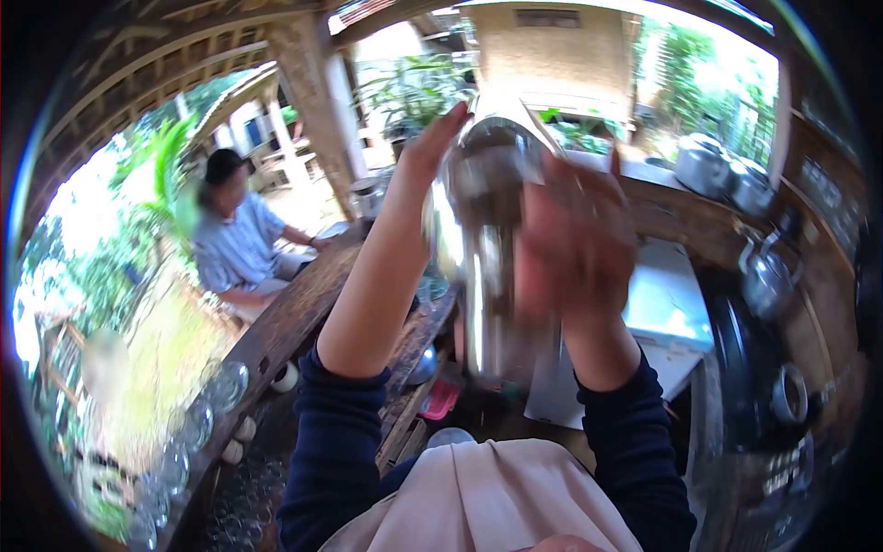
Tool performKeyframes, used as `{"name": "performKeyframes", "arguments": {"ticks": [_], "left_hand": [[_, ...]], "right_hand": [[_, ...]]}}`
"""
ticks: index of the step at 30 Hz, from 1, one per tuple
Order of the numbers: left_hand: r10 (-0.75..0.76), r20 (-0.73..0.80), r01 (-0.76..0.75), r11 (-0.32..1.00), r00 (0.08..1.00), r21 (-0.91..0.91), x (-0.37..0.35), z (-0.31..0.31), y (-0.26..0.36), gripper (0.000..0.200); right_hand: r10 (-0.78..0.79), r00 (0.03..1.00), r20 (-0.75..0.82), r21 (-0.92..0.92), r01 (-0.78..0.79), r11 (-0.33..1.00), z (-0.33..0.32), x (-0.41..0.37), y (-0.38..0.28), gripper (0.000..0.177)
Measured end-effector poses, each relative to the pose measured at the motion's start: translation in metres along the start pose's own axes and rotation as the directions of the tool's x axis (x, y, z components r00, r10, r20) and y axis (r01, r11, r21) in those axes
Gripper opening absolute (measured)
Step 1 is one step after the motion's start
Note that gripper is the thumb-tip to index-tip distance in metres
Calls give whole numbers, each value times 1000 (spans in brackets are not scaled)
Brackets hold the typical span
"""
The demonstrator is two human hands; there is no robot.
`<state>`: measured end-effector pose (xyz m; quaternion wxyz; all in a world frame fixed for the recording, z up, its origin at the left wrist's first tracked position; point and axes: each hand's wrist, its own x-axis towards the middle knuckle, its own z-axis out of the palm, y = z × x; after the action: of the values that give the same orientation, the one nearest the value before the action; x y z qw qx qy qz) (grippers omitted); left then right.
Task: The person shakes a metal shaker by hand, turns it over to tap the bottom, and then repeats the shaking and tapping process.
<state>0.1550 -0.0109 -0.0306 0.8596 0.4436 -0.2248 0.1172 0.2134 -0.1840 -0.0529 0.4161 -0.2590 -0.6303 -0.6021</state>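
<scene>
A shiny metal vessel [487, 248], tall and rounded and smeared by motion, is up in front of me between my two hands. My left hand [440, 147] lies along its far left side, thumb pointing up and the other fingers hidden behind the metal. Against its right side my right hand [578, 239] is closed, its fingers blurred. Dark blue sleeves reach to both forearms.
At left, a person in a light blue shirt [241, 235] sits beyond a wooden counter [303, 313]. Glass jars [189, 428] line its outer edge. Kettles [704, 166] stand on the right ledge, above a white box-like surface [667, 294]. A wooden post [313, 101] rises behind.
</scene>
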Motion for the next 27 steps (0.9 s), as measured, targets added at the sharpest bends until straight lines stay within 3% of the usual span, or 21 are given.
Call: {"name": "performKeyframes", "arguments": {"ticks": [2,3,4,6,8,10,11,12,13,14,15,16,18,20,21,22,23,24,25,26,27], "left_hand": [[354,394,-514,730,848,450,-26,17,2,51],[313,556,-578,712,770,399,-27,15,6,62],[426,477,-634,610,769,475,-33,17,9,54],[359,45,-316,747,932,584,-29,-5,41,42],[353,-180,-240,857,918,456,-30,-42,59,35],[162,-673,-36,980,722,197,-29,-73,78,40],[245,-782,-14,957,574,290,-37,-63,73,35],[288,-521,-152,945,804,289,-44,-70,76,35],[494,-255,-174,667,831,724,-52,-48,75,33],[529,62,-201,211,847,957,-63,-16,69,32],[323,-172,-231,884,931,407,-75,8,73,27],[574,30,-389,516,819,763,-71,8,68,34],[320,524,-612,338,789,715,-76,32,68,48],[320,509,-579,181,799,795,-77,24,79,57],[486,143,-359,386,862,850,-77,15,85,56],[542,-255,-166,610,801,775,-78,2,92,55],[419,-68,-288,724,905,627,-82,-35,104,45],[304,165,-346,825,938,447,-81,-64,117,37],[507,-576,-394,861,641,320,-70,-26,95,36],[448,-638,-248,891,626,381,-74,-43,103,44],[471,-245,-346,840,848,417,-73,-65,102,46]], "right_hand": [[-26,993,-115,184,47,982,9,-7,-25,45],[-26,981,-194,238,72,968,21,-13,-25,45],[-8,969,-248,283,81,956,34,-18,-20,44],[50,954,-296,330,53,942,73,-19,10,43],[328,871,-366,448,-144,882,131,-19,32,42],[701,652,289,687,-651,322,143,-16,41,44],[680,703,208,625,-631,460,141,-15,39,47],[511,858,-57,584,-387,714,137,-12,39,48],[472,876,-97,640,-308,704,122,-4,24,46],[228,951,-207,482,-103,870,114,-8,25,46],[110,983,-148,386,-45,921,85,1,7,42],[111,980,-165,413,-34,910,89,-3,2,42],[141,952,-272,507,18,862,106,-19,-9,33],[176,913,-368,583,79,809,123,-34,-16,30],[192,892,-409,616,115,779,128,-36,-16,31],[10,887,-461,540,271,797,154,-16,13,39],[237,845,-480,682,189,706,185,-7,12,44],[348,906,-242,750,-53,659,184,9,11,49],[502,864,-43,850,-232,472,190,9,10,56],[601,779,181,886,-394,244,190,10,8,63],[502,864,-40,844,-239,479,181,8,11,53]]}}
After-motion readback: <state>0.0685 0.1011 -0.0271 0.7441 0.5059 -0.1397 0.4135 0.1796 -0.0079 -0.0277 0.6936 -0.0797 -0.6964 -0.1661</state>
